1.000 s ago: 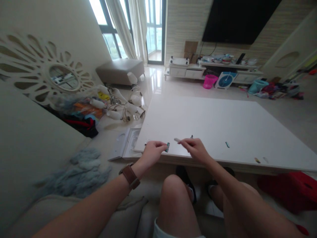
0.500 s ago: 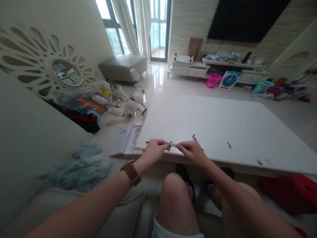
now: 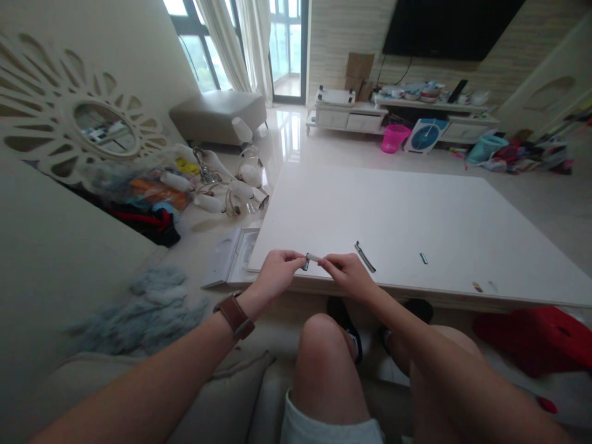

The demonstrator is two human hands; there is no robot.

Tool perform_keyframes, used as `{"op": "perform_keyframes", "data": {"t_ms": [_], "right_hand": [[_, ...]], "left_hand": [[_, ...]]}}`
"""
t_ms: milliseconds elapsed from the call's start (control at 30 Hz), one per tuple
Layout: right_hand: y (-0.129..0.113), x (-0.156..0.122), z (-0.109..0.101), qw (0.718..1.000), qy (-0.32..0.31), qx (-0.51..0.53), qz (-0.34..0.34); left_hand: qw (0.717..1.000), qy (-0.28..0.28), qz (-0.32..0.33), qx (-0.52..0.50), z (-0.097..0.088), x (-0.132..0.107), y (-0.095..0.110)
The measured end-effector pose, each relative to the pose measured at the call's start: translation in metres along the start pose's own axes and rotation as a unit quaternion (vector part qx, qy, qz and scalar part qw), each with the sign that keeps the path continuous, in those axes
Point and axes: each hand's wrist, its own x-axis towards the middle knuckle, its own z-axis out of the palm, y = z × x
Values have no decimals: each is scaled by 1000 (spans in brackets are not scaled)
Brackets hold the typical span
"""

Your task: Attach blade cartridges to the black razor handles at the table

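My left hand (image 3: 276, 271) and my right hand (image 3: 349, 274) are both closed, pinching opposite ends of a small pale strip (image 3: 313, 258) over the near edge of the white table (image 3: 370, 209). A small dark green piece (image 3: 306, 264) shows at my left fingertips; whether it is held or lies on the table, I cannot tell. Just beyond my right hand lies a narrow dark and silvery strip (image 3: 365, 256). Farther right on the table are a small green rectangular piece (image 3: 423, 258) and a tiny dark and yellowish piece (image 3: 477, 287).
An open white box (image 3: 238, 259) stands beside the table's left end. A chandelier with white shades (image 3: 231, 185) rests on the floor beyond it. My knees are below the table's near edge, and red cloth (image 3: 541, 336) lies at the right.
The view has shifted, so the room sits slightly higher in the picture. Both hands still pinch the pale strip, which now slants more. The dark and silvery strip is less covered by my right hand.
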Motion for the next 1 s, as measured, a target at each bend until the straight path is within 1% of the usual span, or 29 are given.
{"op": "perform_keyframes", "data": {"t_ms": [67,133,200,300,333,367,400,433,500,533,567,600,633,700,733,767,800,867,900,933,967,1000], "right_hand": [[3,5,-1,998,57,3,25],[4,6,-4,996,81,26,23],[1,1,-7,998,56,40,-14],[-3,-9,-9,996,-23,13,-82],[-3,-9,-10,995,-38,-3,-89],[-2,-9,-10,996,-37,-19,-82],[0,-6,-10,997,-18,-28,-65],[2,-2,-10,999,14,-31,-40],[8,5,-10,995,94,-16,10],[9,7,-10,992,127,-2,27],[10,8,-10,989,144,8,33],[10,7,-8,990,139,15,26],[9,5,-6,993,114,16,6],[6,0,-2,998,44,6,-35],[6,-3,0,999,18,-1,-44],[5,-4,1,999,10,-8,-39],[6,-4,2,999,20,-13,-23],[6,-1,1,998,65,-10,15],[6,1,-1,996,83,-3,22],[5,3,-2,995,93,7,20],[3,4,-3,996,90,18,10],[1,4,-3,997,72,26,-8]], "left_hand": [[1000,-4,-1,1,0,0,0],[1000,-12,0,3,1,-1,1],[1000,-17,2,2,2,-2,1],[1000,-14,11,-3,2,-1,1],[1000,-13,13,-4,2,-1,0],[1000,-13,12,-4,2,-1,0],[1000,-14,9,-4,2,-1,0],[1000,-13,5,-3,2,-1,0],[1000,-12,-1,-1,2,-1,1],[1000,-13,-2,0,2,-2,1],[1000,-14,-2,2,2,-2,2],[1000,-16,-1,4,2,-2,2],[1000,-20,1,6,2,-3,2],[1000,-25,5,9,2,-3,2],[1000,-25,7,8,2,-2,2],[1000,-24,8,7,1,-2,2],[1000,-23,8,6,1,-2,2],[1000,-16,8,5,1,-2,2],[1000,-14,8,5,1,-2,2],[1000,-13,9,5,1,-2,2],[1000,-13,11,4,1,-2,3],[1000,-13,14,2,1,-2,3]]}}
